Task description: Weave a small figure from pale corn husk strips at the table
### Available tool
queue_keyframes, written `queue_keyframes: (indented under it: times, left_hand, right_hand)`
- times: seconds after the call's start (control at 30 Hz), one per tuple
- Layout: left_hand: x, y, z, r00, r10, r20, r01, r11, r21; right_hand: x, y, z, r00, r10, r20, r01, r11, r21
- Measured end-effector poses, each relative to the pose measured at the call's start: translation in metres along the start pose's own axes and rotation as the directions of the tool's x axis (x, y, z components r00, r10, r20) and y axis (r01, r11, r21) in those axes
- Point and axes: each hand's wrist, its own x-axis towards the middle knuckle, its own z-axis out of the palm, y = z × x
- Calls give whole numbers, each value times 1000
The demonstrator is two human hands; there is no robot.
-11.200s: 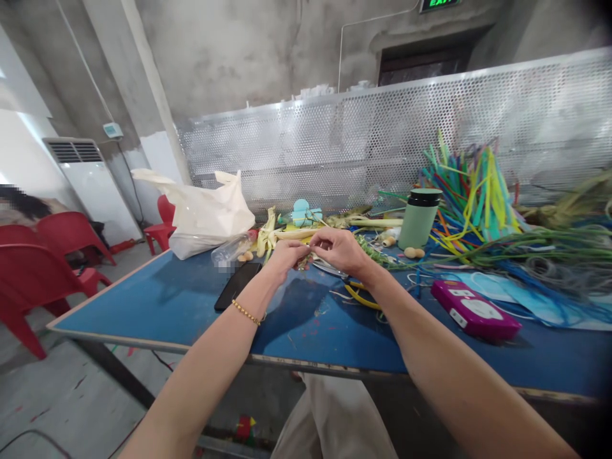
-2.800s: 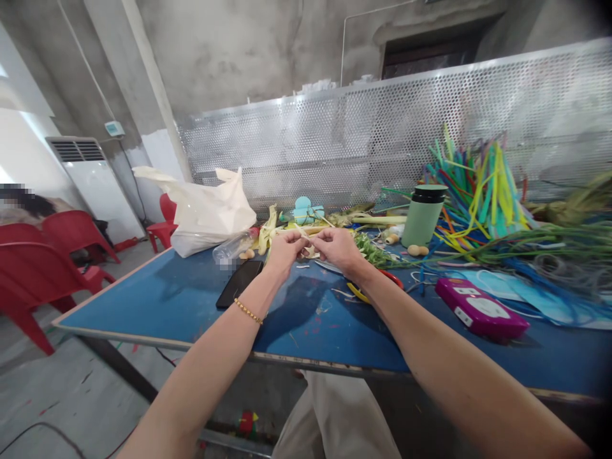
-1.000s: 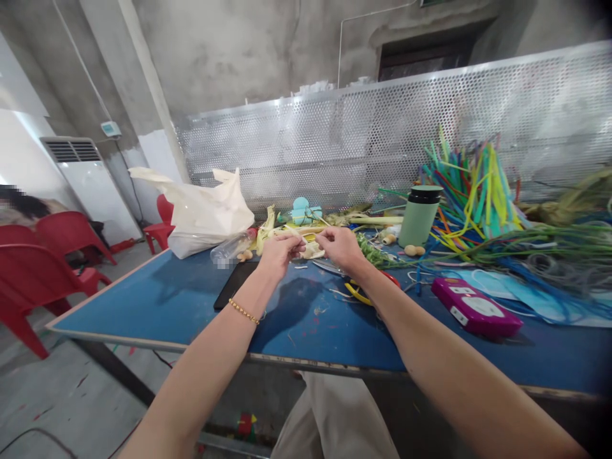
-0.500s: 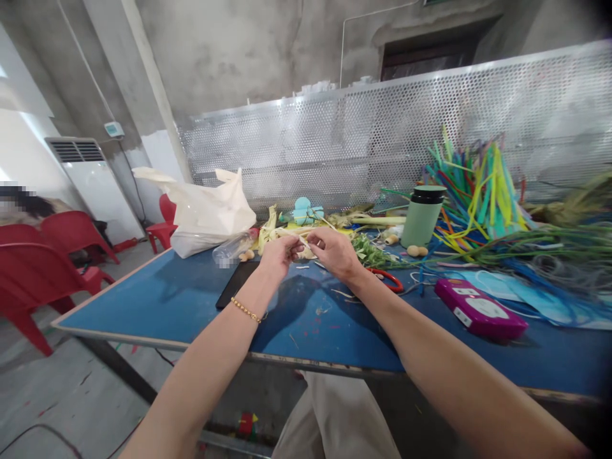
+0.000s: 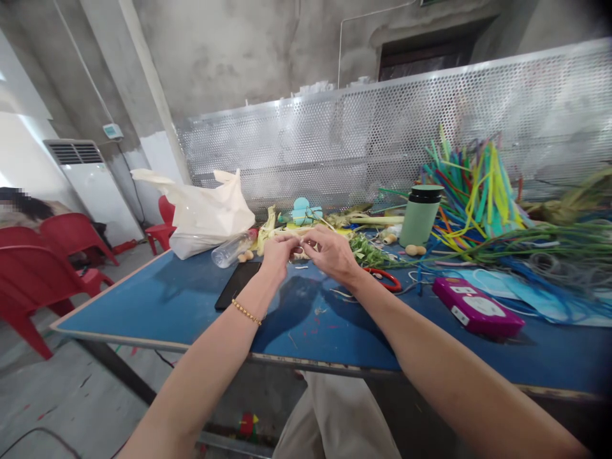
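Both hands are raised over the far middle of the blue table (image 5: 157,306), fingertips meeting. My left hand (image 5: 277,250), with a gold bead bracelet on its wrist, is closed in a pinch on a thin pale leaf strip (image 5: 297,245). My right hand (image 5: 327,250) pinches the same strip from the right side, fingers curled. The strip is small and mostly hidden between the fingers. Just behind the hands lie more pale yellow leaf strips (image 5: 268,231) and a light blue woven piece (image 5: 303,211).
A black phone (image 5: 237,285) and clear bottle (image 5: 230,249) lie left, by a cream bag (image 5: 206,210). Red-handled scissors (image 5: 382,279), a green flask (image 5: 421,215), coloured strips (image 5: 473,185), a magenta case (image 5: 475,307) sit right. Red chairs (image 5: 43,261) stand left; mesh panel behind.
My hands have drawn slightly closer together on the strip over the last second. They stay in the same spot above the table; the view shifted a little.
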Motion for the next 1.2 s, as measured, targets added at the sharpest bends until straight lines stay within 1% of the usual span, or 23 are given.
queue_keyframes:
  times: [0.07, 0.17, 0.27, 0.33, 0.4, 0.47, 0.53, 0.67, 0.8, 0.97, 1.1, 1.2]
  left_hand:
    - [-4, 3, 1, 996, 80, 34, -82, 994, 79]
    - [-8, 7, 3, 991, 121, 63, -129, 981, 142]
    - [-9, 7, 3, 989, 132, 63, -140, 979, 149]
    - [-7, 5, 3, 989, 132, 62, -140, 980, 144]
    - [-5, 4, 2, 992, 116, 52, -121, 984, 128]
    - [-4, 3, 2, 996, 89, 27, -92, 990, 110]
    - [-3, 3, 2, 998, 70, 5, -70, 993, 98]
    - [-4, 4, 2, 999, 51, -10, -50, 995, 83]
    - [-4, 4, 2, 999, 38, -14, -37, 996, 82]
    - [-5, 6, 3, 999, 52, -5, -52, 995, 81]
    - [-6, 6, 4, 997, 76, -2, -76, 993, 87]
    - [-7, 7, 4, 997, 72, 6, -72, 993, 93]
  right_hand:
    - [3, 1, 1, 997, 78, -28, -75, 994, 81]
    - [7, 4, 1, 980, 197, -34, -186, 962, 200]
    - [10, 5, -2, 956, 293, 23, -286, 906, 313]
    - [11, 5, -3, 947, 311, 74, -316, 874, 370]
    - [11, 4, -3, 949, 296, 108, -314, 867, 387]
    - [10, 4, -1, 957, 265, 118, -290, 887, 360]
    - [9, 6, 1, 970, 224, 96, -243, 920, 309]
    - [6, 12, 6, 991, 130, 7, -128, 968, 214]
    - [5, 11, 3, 998, 70, 0, -69, 986, 151]
    - [5, 8, 0, 998, 56, 42, -59, 995, 81]
    - [5, 11, 4, 996, 71, 45, -74, 994, 82]
    - [6, 13, 6, 996, 83, 34, -85, 993, 86]
